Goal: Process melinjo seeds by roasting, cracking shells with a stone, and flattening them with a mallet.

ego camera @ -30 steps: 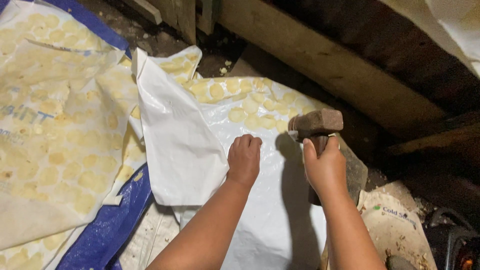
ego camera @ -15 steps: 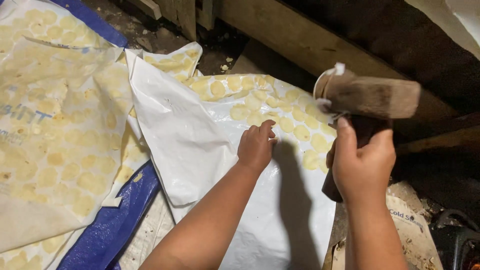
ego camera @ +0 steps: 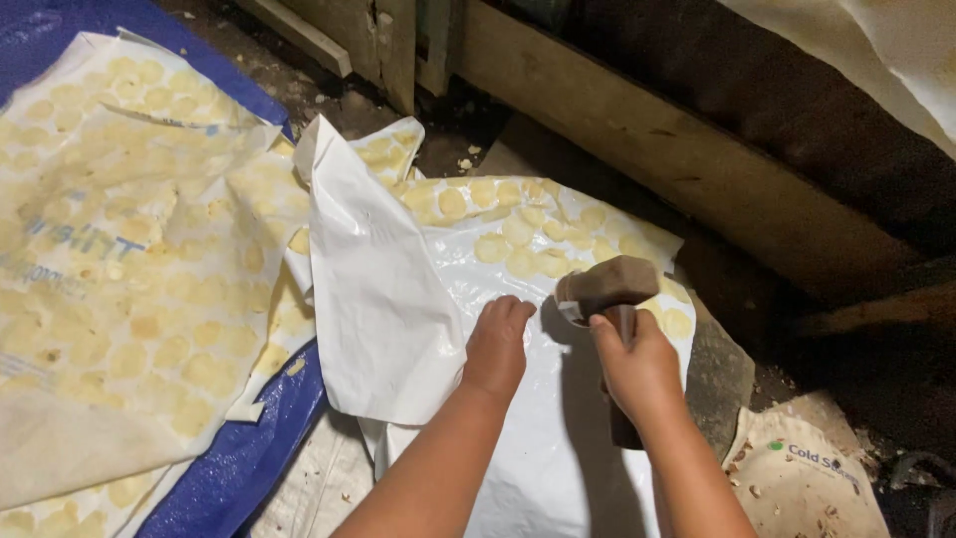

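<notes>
Rough timber beams (ego camera: 697,169) and dark dirt floor back the work area, with a white plastic sheet (ego camera: 538,418) laid as my reference. On that sheet I see pale yellow flattened discs (ego camera: 518,234) along its far edge. My left hand (ego camera: 495,344) presses flat on the sheet, fingers loose, gripping nothing. Just right of it, my right hand (ego camera: 637,364) is clenched round the handle of a wooden mallet (ego camera: 607,287), head resting near the discs. I judge pounding is in hand; the next blow calls for a steady sheet and clear fingers. Whatever lies beneath the sheet is hidden; left of it, printed sacking (ego camera: 119,299) carries more discs
</notes>
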